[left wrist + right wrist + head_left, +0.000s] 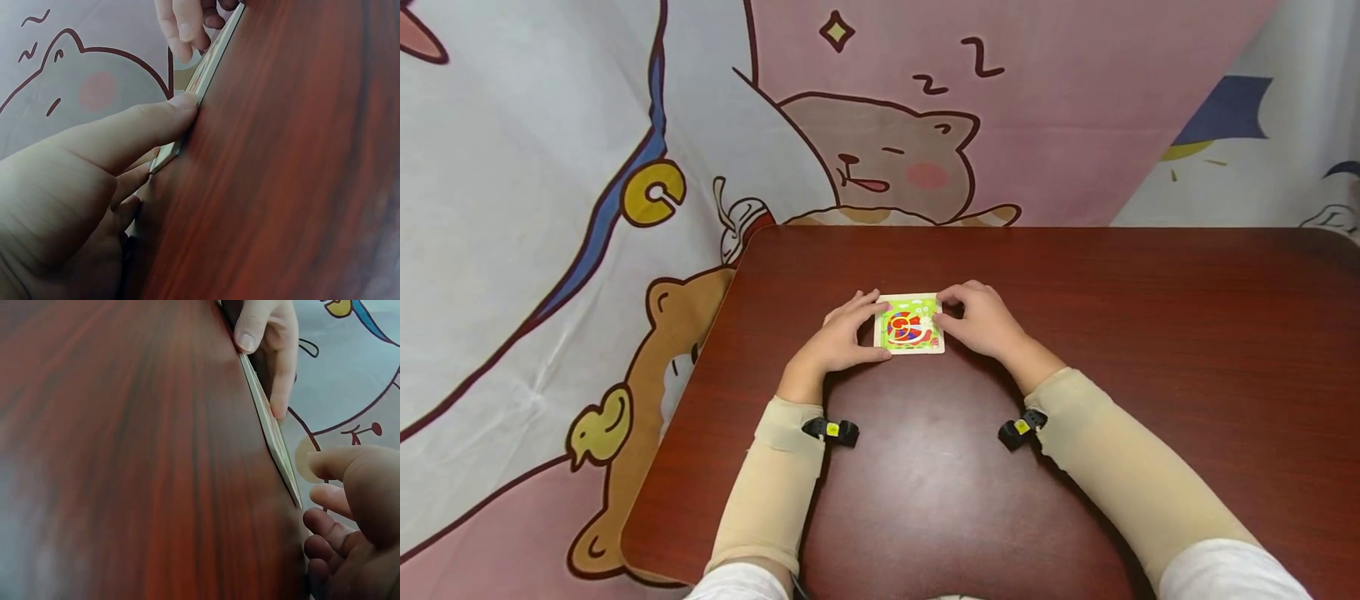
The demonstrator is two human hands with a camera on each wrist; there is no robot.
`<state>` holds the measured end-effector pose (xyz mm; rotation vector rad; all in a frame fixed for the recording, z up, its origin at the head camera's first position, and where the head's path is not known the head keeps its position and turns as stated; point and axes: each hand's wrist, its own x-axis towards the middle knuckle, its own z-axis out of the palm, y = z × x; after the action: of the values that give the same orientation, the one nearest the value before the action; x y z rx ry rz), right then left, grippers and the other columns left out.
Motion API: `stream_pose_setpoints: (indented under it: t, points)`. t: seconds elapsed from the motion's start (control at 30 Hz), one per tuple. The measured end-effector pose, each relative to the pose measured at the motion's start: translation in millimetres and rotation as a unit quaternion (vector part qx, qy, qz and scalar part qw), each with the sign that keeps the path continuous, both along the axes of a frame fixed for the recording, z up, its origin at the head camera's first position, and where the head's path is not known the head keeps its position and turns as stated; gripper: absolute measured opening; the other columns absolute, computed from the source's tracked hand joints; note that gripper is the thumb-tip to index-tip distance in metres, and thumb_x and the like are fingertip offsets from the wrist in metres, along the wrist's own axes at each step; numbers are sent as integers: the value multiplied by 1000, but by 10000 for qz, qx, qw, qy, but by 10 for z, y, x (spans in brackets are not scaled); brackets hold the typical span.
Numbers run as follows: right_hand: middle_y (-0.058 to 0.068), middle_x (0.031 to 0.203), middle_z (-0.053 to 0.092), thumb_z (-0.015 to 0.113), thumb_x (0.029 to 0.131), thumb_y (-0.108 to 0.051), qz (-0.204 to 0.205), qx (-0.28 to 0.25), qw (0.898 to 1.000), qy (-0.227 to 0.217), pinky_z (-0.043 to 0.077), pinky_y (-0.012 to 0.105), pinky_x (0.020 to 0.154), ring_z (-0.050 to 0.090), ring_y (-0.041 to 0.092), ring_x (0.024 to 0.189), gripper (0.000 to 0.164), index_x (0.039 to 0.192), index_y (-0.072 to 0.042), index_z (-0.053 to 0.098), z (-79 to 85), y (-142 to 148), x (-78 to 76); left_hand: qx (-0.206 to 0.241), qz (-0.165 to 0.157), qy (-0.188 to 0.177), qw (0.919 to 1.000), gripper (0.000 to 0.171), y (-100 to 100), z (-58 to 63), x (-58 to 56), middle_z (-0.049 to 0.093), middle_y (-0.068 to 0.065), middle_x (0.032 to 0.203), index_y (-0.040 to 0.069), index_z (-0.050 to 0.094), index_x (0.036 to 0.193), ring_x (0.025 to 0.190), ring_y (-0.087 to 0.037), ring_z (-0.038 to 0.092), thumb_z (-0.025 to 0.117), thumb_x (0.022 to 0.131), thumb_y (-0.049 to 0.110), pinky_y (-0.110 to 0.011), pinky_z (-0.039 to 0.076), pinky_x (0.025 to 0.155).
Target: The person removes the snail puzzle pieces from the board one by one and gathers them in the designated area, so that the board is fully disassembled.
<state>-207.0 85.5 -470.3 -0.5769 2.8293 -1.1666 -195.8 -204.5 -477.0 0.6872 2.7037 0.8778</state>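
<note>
A small square wooden picture puzzle [912, 333] lies on the table, showing a red and blue spiral shell, like a snail's, on a green ground within a pale border. My left hand [842, 336] holds its left side, thumb at the near left corner and forefinger at the upper left. In the left wrist view, that thumb presses on the edge of the puzzle [209, 69]. My right hand [985, 318] is at the right side, forefinger by the far corner and thumb over the right border. A gap shows between right thumb and forefinger in the right wrist view, with nothing in it.
The dark red-brown wooden table [1150, 333] has a rounded edge at the left. Behind it hangs a cloth [880, 158] printed with cartoon animals. Black wrist straps with yellow marks, such as the left strap [831, 430], sit over beige sleeves.
</note>
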Motion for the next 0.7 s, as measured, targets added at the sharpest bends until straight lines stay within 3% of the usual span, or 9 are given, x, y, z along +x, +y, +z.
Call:
stream_pose_setpoints:
  t: [0.43, 0.7]
  points:
    - [13, 107, 61, 79, 95, -24, -365, 615, 9967, -388, 46, 46, 88, 55, 32, 101, 35, 124, -6, 74, 59, -199, -85, 36, -60, -73, 9999, 86, -11, 25, 11, 25, -8, 176, 15, 47, 163, 164, -30, 12, 86, 90, 37, -61, 12, 125]
    - [19, 111, 61, 80, 94, -22, -78, 924, 9929, -742, 47, 48, 93, 56, 34, 103, 37, 122, -1, 70, 183, -216, -141, 10, -92, -55, 9999, 86, -5, 23, 11, 24, -9, 176, 15, 46, 164, 164, -32, 11, 85, 91, 37, -60, 12, 125]
